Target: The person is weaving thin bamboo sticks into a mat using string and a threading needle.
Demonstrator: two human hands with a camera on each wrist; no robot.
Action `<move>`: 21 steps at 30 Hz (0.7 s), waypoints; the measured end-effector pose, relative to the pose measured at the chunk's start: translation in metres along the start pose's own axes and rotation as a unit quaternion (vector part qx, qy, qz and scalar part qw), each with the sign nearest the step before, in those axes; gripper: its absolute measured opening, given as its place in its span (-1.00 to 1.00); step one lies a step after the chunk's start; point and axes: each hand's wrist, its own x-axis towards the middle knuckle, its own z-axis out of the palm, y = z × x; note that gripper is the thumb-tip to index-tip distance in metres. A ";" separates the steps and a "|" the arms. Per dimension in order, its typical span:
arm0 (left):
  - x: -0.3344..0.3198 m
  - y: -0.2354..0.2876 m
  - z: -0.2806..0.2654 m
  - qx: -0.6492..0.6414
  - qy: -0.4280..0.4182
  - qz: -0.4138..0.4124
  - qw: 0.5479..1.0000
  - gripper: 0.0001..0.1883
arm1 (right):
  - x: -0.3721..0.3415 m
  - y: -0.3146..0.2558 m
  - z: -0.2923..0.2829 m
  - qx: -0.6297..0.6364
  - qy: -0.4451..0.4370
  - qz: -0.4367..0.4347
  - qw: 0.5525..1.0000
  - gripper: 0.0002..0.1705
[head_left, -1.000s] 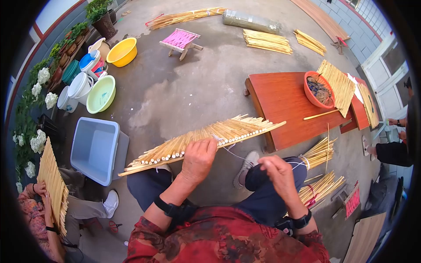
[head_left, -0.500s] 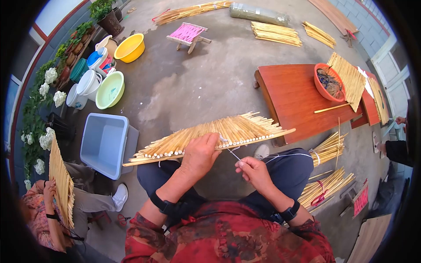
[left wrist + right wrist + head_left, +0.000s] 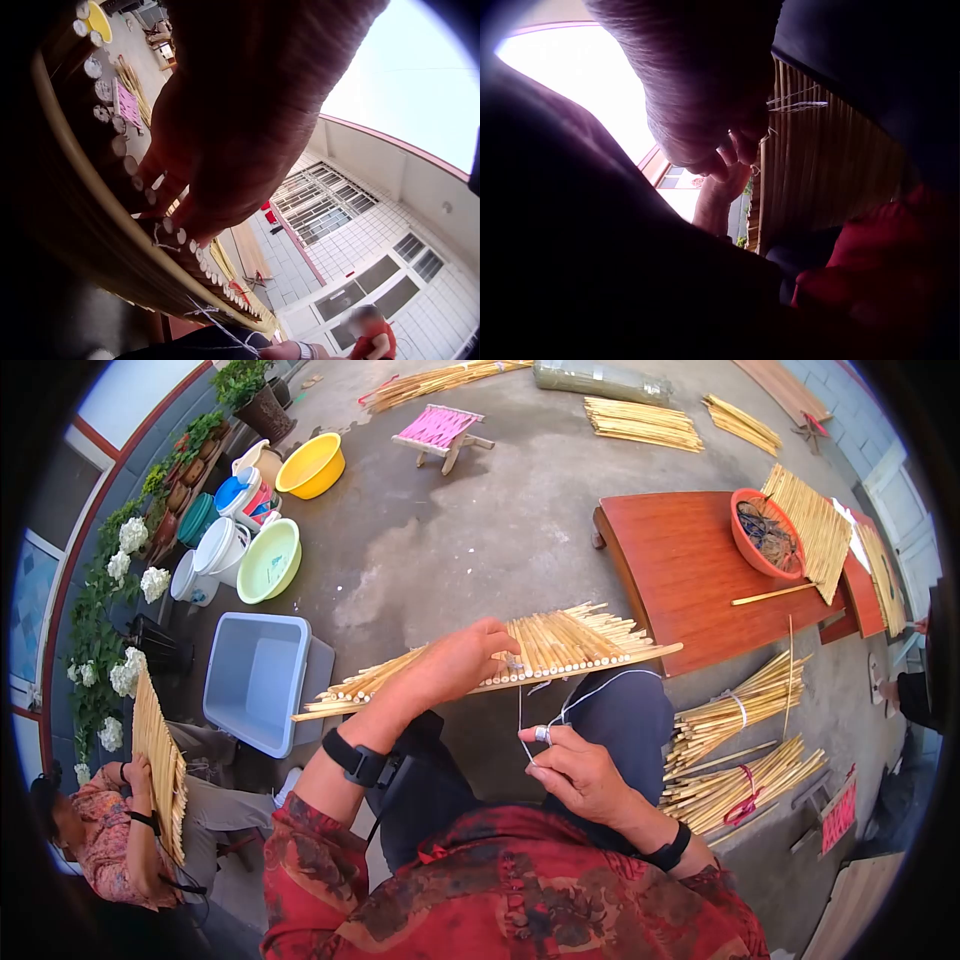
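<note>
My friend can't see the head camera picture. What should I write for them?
A person's left hand touches a mat of yellow sticks while their right hand holds white string near its edge. Nearby are a red-brown table, stick bundles and another person holding a similar mat.

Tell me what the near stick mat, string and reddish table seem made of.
Stick mat: probably dried reed or bamboo, unpainted: straw-coloured stalks, round pale ends.
String: maybe cotton or synthetic; white, thin, fibre unclear.
Reddish table: likely wood, varnished, from its smooth sheen.
</note>
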 end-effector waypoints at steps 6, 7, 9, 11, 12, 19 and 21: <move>0.030 0.010 -0.014 0.008 -0.153 -0.069 0.986 -0.87 | 0.000 0.001 -0.004 0.065 0.043 0.014 0.997 -0.93; 0.032 0.005 -0.012 0.048 -0.155 -0.042 0.986 -0.86 | -0.001 0.000 -0.006 0.063 0.041 0.013 0.997 -0.93; 0.033 0.008 -0.017 0.088 -0.152 -0.018 0.984 -0.85 | -0.001 -0.002 -0.011 0.098 0.024 0.057 0.993 -0.94; 0.032 0.013 -0.027 0.012 -0.140 -0.069 0.988 -0.87 | -0.001 0.006 -0.013 0.087 0.008 0.032 0.996 -0.93; 0.031 0.011 -0.030 0.011 -0.139 -0.070 0.988 -0.87 | -0.002 0.009 -0.014 0.080 -0.005 0.011 0.997 -0.92; 0.017 0.002 -0.053 -0.412 -0.120 -0.204 0.880 -0.90 | 0.000 0.010 -0.016 0.045 -0.037 0.037 0.998 -0.90; 0.011 0.004 -0.053 -0.593 -0.047 -0.180 0.784 -0.89 | 0.001 0.011 -0.010 0.066 -0.048 0.022 0.996 -0.89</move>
